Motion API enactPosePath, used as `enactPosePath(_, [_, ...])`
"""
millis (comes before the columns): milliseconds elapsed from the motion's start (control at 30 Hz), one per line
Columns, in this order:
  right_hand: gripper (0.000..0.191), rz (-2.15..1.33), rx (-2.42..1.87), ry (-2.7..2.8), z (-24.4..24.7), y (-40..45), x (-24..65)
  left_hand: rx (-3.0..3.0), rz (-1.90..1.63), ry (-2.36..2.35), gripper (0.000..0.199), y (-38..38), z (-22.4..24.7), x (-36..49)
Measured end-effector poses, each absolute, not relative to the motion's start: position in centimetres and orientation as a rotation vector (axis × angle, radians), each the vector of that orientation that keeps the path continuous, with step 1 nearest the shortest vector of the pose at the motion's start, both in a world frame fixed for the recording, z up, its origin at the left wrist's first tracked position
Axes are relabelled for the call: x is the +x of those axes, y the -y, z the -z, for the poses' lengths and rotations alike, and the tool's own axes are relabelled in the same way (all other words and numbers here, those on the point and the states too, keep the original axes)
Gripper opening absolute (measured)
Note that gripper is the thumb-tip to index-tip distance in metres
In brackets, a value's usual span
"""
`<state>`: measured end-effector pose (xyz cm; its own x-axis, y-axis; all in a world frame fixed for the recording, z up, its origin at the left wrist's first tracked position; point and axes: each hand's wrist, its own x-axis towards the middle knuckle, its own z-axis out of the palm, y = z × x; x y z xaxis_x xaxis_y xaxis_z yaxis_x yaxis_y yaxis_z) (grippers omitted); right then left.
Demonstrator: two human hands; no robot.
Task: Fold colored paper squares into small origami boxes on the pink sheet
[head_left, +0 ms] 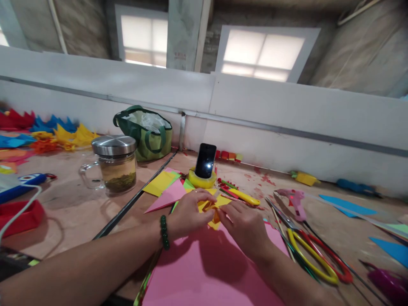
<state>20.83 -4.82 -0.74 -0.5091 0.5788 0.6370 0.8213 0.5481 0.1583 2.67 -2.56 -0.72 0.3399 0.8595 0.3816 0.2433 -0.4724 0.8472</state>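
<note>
Both hands meet over a stack of pink paper (204, 272) at the middle of the bench. Between their fingers is a small folded yellow paper (216, 216); its exact shape is partly hidden. My left hand (193, 212), with a green bead bracelet (164, 232) at the wrist, grips it from the left with thumb and fingers. From the right, my right hand (244, 225) pinches its edge. Loose yellow sheets (161, 182) and a pink triangle of paper (168, 195) lie just beyond my left hand. A yellow utility knife (245, 196) lies beyond my right hand.
A phone (205, 160) leans in a yellow tape roll (201, 180). On the left stand a glass tea mug (117, 172) and a green bag (153, 140). Scissors (314, 250) and a pink glue gun (296, 204) lie right. Folded paper pieces (75, 135) sit far left.
</note>
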Motion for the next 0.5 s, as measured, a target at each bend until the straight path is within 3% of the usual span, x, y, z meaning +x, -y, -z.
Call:
enactPosePath(233, [0.025,0.757,-1.096,2.284,0.8,5.6,19.6,2.447,-1.014,-1.140,0.018,3.4,0.0,2.2])
enactPosePath(500, [0.016,0.557,-1.205,2.260,1.0,5.8,19.5,2.625,-0.733,-1.163,0.023,4.0,-0.7,1.9])
